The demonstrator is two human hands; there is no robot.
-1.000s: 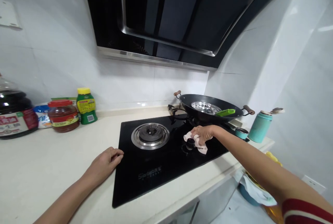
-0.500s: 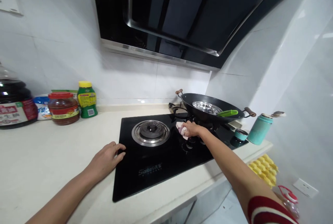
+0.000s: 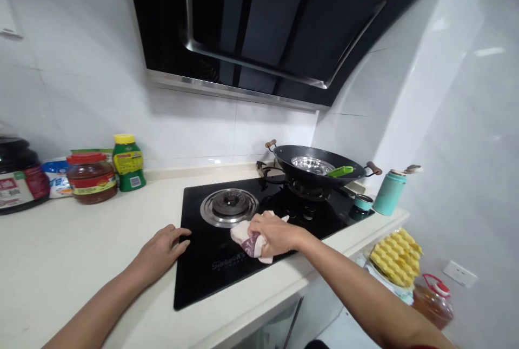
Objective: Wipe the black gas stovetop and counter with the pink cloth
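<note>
My right hand (image 3: 275, 234) grips a white and purple cloth (image 3: 252, 242) and presses it on the black glass cooktop (image 3: 203, 284), just in front of the left burner (image 3: 231, 204). Part of the cloth is hidden under the palm. At the cooktop's left edge rests my left hand (image 3: 166, 247), holding nothing, with its thumb and fingers apart. A black wok (image 3: 284, 157) with wooden handles sits over the right burner. Inside it are a shiny metal dish (image 3: 310, 164) and a bright green utensil part (image 3: 340, 171).
A range hood (image 3: 259, 24) hangs above. Along the wall at left stand a green bottle (image 3: 128, 165), a red-lidded jar (image 3: 92, 178) and a dark sauce jug (image 3: 18, 176). On the right are a teal flask (image 3: 390, 193), a small teal cup (image 3: 364, 202) and yellow egg trays (image 3: 397, 257).
My right hand has drawn the cloth leftward and nearer, from beside the knobs to the front of the left burner. My left hand stays at the cooktop's edge. The view has shifted slightly.
</note>
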